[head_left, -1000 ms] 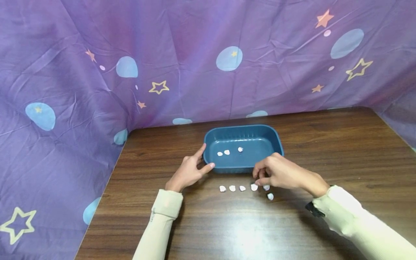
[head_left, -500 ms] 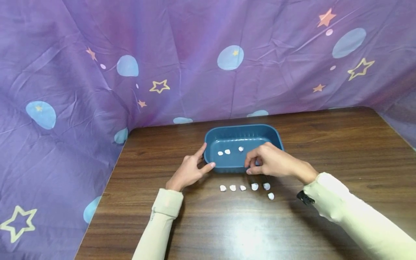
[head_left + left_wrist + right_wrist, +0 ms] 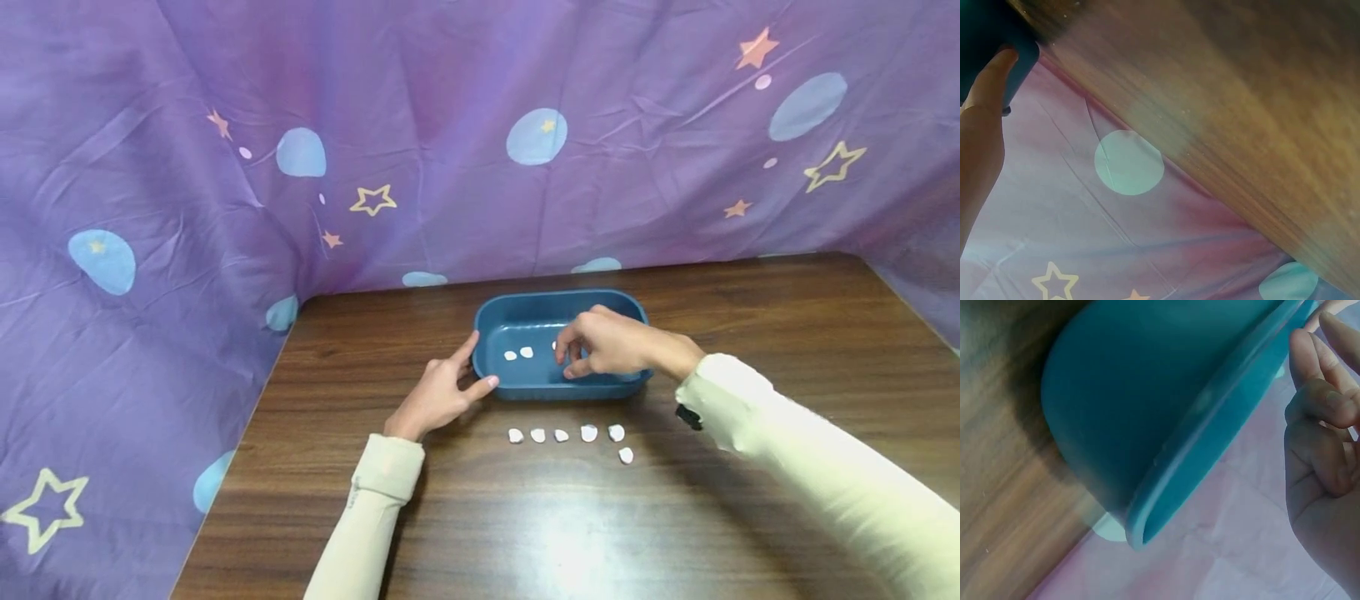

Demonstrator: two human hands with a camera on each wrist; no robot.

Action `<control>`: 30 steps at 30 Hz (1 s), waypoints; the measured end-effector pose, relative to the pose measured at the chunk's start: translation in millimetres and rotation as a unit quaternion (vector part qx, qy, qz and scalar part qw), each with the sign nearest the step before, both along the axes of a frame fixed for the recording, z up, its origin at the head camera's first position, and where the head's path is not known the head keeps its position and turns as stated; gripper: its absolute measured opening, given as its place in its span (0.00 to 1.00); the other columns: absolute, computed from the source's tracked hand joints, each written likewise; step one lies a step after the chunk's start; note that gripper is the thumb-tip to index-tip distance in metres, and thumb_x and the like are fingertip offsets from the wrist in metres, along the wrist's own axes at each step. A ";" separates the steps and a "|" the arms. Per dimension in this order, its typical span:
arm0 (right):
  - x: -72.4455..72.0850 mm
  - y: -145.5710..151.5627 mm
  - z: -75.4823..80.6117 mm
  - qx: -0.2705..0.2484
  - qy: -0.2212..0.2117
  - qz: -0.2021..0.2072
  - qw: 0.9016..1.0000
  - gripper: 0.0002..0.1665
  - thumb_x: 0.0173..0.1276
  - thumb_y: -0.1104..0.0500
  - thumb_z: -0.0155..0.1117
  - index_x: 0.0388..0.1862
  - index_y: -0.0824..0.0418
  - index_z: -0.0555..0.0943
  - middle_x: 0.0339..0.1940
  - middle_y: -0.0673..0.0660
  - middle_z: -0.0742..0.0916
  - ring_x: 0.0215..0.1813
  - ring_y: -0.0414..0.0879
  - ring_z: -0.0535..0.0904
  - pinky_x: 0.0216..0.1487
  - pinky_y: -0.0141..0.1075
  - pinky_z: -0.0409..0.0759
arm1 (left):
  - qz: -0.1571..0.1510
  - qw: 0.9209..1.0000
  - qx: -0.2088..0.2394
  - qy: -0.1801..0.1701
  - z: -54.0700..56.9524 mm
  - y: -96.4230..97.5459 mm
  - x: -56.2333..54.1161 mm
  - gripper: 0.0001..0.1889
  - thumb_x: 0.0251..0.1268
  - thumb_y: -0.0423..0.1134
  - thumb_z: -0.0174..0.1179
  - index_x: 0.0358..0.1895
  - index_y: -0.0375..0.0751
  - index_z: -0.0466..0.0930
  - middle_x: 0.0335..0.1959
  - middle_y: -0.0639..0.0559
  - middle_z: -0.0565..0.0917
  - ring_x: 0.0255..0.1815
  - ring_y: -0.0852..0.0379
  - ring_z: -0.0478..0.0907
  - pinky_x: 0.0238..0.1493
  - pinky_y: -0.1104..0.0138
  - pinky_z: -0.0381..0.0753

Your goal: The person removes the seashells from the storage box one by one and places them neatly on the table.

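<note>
My left hand (image 3: 437, 398) rests against the left end of the blue plastic basin (image 3: 525, 392), thumb and index finger spread along its outer corner. In the left wrist view, a straight finger (image 3: 994, 78) lies against the basin. My right hand (image 3: 611, 342) hovers over the basin's right half with loosely bent fingers; nothing shows between them in the head or right wrist view. By its index finger, a small white pebble-like piece (image 3: 554, 345) is partly hidden. Two more white pieces (image 3: 527, 352) lie at the basin's left.
Several similar white pieces (image 3: 561, 436) form a row on the brown wooden table (image 3: 360, 533) in front of the basin. One more white piece (image 3: 626, 456) lies just below the row's right end. A purple curtain (image 3: 450, 108) hangs behind the table.
My right hand has moved up and left, from the row of white pieces to above the inside of the basin. The left hand and the white pieces have stayed put.
</note>
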State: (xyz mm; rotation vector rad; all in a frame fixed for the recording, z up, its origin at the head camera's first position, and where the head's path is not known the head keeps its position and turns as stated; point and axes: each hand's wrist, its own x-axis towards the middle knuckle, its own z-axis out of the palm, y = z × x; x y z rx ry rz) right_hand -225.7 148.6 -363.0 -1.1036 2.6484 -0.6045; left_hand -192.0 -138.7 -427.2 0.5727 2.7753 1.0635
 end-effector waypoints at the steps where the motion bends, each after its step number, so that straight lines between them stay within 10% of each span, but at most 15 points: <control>1: -2.0 -0.3 0.3 0.008 0.000 0.000 1.000 0.07 0.59 0.58 0.76 0.36 0.55 0.88 0.25 0.43 0.87 0.27 0.34 0.77 0.33 0.31 0.77 | -0.001 1.000 0.001 -0.001 0.1 0.2 0.0 0.44 0.70 0.54 0.61 0.81 0.43 0.49 0.70 0.34 0.73 0.67 0.46 0.79 0.72 0.56 0.75; 20: -44.3 -8.0 10.7 0.109 0.114 0.038 0.987 0.06 0.57 0.58 0.78 0.32 0.55 0.87 0.23 0.47 0.87 0.26 0.38 0.80 0.28 0.36 0.82 | 0.006 1.000 -0.003 0.003 0.5 2.4 -1.8 0.44 0.69 0.53 0.62 0.81 0.42 0.50 0.70 0.34 0.72 0.67 0.46 0.79 0.72 0.57 0.75; 30: -58.6 -18.0 -1.4 0.180 0.102 0.043 0.977 0.09 0.56 0.52 0.79 0.29 0.54 0.88 0.29 0.50 0.90 0.30 0.43 0.83 0.34 0.44 0.85 | 0.003 1.000 -0.015 0.018 0.8 3.0 0.5 0.44 0.69 0.53 0.62 0.80 0.39 0.51 0.65 0.33 0.77 0.66 0.47 0.80 0.72 0.57 0.75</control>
